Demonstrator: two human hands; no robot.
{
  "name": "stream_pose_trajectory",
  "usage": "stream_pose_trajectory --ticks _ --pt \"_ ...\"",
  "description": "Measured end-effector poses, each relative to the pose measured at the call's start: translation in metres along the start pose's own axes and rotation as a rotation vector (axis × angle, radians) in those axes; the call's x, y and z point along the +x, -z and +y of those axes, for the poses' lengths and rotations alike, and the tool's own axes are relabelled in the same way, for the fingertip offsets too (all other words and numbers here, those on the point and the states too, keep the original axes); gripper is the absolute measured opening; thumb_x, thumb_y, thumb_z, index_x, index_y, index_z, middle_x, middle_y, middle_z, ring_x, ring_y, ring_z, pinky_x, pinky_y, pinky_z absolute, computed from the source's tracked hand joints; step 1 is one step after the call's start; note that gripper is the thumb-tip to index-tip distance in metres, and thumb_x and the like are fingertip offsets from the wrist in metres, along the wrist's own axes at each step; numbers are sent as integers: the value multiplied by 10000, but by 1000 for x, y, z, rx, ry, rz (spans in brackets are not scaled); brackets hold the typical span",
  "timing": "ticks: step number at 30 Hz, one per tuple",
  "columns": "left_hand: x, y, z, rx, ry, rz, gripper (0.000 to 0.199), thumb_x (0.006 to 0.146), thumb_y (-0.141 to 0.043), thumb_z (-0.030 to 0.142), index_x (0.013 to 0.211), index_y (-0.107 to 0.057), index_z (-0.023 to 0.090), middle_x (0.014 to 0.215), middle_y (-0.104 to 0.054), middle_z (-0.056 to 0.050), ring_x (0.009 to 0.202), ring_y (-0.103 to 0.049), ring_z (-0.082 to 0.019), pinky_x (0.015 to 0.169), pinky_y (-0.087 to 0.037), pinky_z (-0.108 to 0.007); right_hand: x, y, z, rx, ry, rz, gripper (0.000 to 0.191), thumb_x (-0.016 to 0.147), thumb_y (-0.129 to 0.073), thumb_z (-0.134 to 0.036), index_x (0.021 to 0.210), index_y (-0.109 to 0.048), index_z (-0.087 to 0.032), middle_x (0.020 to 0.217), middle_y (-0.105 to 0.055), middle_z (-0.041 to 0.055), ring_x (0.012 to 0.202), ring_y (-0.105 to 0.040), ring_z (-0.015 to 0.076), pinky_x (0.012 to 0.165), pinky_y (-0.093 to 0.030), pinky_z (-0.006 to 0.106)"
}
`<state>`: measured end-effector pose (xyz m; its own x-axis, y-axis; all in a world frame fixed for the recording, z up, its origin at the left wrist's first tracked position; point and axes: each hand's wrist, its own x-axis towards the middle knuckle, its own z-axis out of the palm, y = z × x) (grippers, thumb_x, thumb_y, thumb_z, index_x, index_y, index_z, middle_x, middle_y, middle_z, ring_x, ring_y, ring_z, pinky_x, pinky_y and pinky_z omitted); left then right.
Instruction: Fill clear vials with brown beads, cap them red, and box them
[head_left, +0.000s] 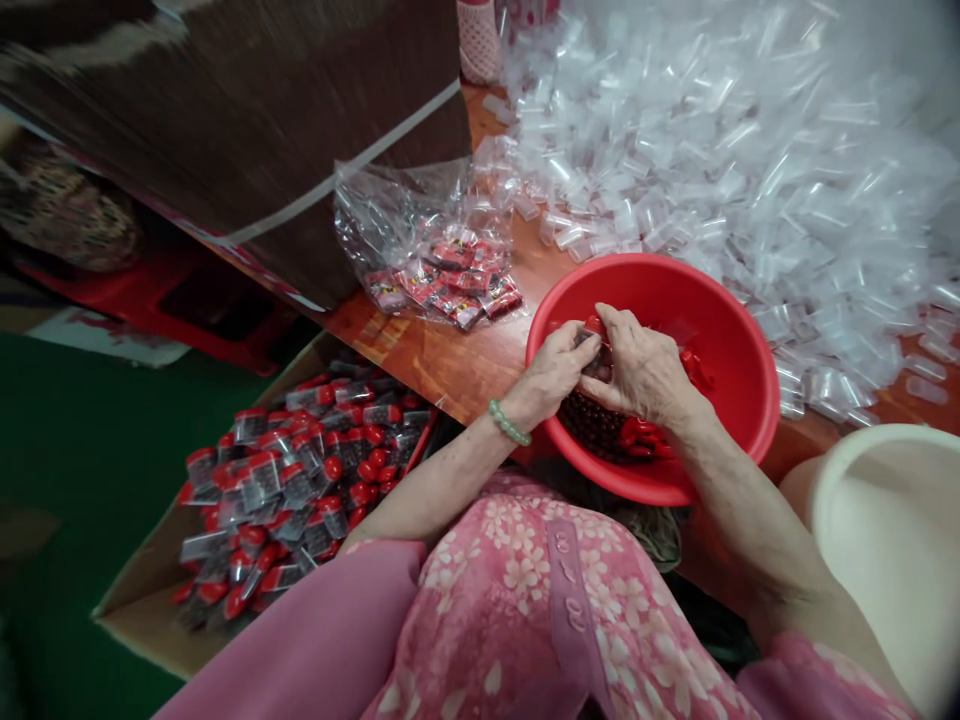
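Note:
Both hands meet over the left part of a red basin (731, 400). My left hand (556, 372), below a green bead bracelet (508, 423), is closed around a small clear container (589, 350) with dark contents. My right hand (643, 365) curves over the same container from the right, its fingers bent near a red cap (595, 326) at the top. Beneath the hands, the basin holds dark round beads (592, 425) and red pieces (646, 438). My fingers partly cover the container.
Clear plastic containers (712, 170) are heaped across the back right. A plastic bag of red packets (457, 275) lies on the wooden table (442, 365). At lower left, a cardboard box (139, 620) holds red-capped containers (292, 480). A white tub (885, 520) stands at right.

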<state>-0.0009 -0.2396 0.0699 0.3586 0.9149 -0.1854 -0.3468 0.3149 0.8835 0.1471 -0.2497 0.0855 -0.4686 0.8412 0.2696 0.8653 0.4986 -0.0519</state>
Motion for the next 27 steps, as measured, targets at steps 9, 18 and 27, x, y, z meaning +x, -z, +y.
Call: stream_pose_trajectory --ticks 9,18,27 --pt "-2 7 -2 14 -94 -39 551 768 -823 361 1218 -556 188 1186 -662 -63 1054 -644 -182 965 -513 -316 -1 -7 6 176 -36 6 678 892 -583 -506 1384 -430 -67 1170 -654 244 1002 -684 365 751 -593 466" --pt "-15 2 -7 555 -364 47 440 979 -556 342 1377 -456 186 1298 -643 -124 1139 -644 -218 1052 -513 -386 -1 -8 7 191 116 180 577 827 -555 -397 1315 -434 -114 1051 -658 166 877 -678 307 697 -578 402" --pt "-24 -5 -2 705 -339 142 377 996 -494 347 1334 -455 185 1178 -669 -124 1036 -653 -232 928 -516 -367 0 -7 9 45 176 180 554 853 -498 -469 1263 -477 -97 915 -660 135 746 -644 282 610 -522 366"
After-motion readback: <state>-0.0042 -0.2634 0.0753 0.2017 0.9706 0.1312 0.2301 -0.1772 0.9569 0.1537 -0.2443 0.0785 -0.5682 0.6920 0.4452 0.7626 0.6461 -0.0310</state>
